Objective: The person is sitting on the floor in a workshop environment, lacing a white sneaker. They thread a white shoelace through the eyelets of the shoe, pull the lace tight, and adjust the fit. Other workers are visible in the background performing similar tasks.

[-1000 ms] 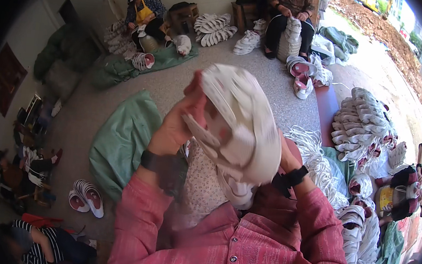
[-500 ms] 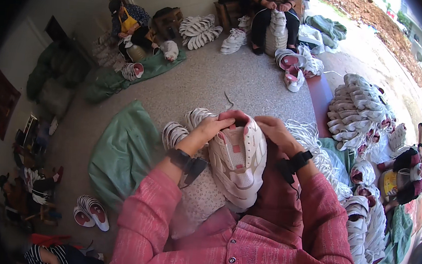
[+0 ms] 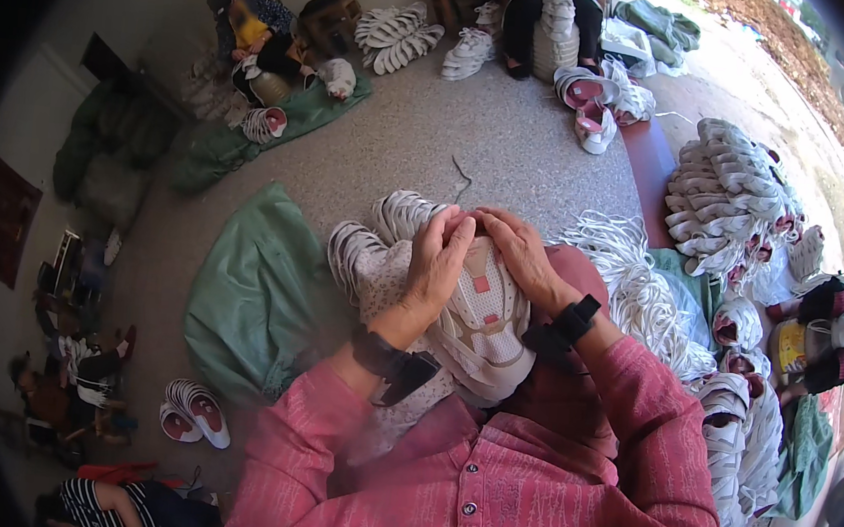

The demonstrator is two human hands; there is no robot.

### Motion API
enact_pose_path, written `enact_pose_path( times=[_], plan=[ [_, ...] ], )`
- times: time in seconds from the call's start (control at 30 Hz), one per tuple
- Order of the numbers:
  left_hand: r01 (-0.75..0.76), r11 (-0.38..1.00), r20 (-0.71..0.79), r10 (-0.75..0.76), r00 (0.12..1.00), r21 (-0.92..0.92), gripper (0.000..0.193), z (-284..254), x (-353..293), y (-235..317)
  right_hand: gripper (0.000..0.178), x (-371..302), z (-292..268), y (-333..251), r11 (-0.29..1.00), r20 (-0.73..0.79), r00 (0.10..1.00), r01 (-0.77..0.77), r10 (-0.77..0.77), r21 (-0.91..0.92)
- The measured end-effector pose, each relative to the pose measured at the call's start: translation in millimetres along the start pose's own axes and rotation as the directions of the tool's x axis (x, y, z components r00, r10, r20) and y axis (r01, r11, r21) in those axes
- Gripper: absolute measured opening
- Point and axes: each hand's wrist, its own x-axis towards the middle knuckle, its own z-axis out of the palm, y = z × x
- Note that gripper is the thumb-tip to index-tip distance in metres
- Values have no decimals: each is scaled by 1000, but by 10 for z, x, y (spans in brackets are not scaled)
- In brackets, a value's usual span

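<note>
A white and beige shoe upper point(image 3: 480, 344) with small pink patches rests on my lap, toe end toward me. My left hand point(image 3: 434, 265) wraps the left side of its collar, thumb raised along the edge. From the right, my right hand point(image 3: 523, 257) closes over the other side, and the fingertips of both hands nearly meet at the far end. The collar opening and its pink lining are mostly hidden under my hands. Just beyond my left hand stand nested stacks of white uppers point(image 3: 406, 214).
A heap of white laces point(image 3: 630, 292) lies to my right, beside piled uppers point(image 3: 729, 195). On the left a green cloth sack point(image 3: 244, 293) is spread near a few uppers point(image 3: 196, 412). Other people sit working farther off, one far left point(image 3: 256, 33), another at the top point(image 3: 554, 19).
My hands have come together over the collar, which was held spread with its pink lining showing. The upper's far end is now covered by my fingers. The view has shifted slightly.
</note>
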Motion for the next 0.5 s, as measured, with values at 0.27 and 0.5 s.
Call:
enact_pose_path(
  times=[0.27, 0.5],
  plan=[
    [-316, 946, 13, 315, 949, 74, 38, -35, -237, -357, 50, -351, 123, 203, 998, -165, 984, 64, -67, -28],
    [-25, 1000, 143, 27, 989, -16, 55, -207, -141, -204, 48, -111, -102, 194, 941, 131, 984, -159, 124, 298]
  ],
)
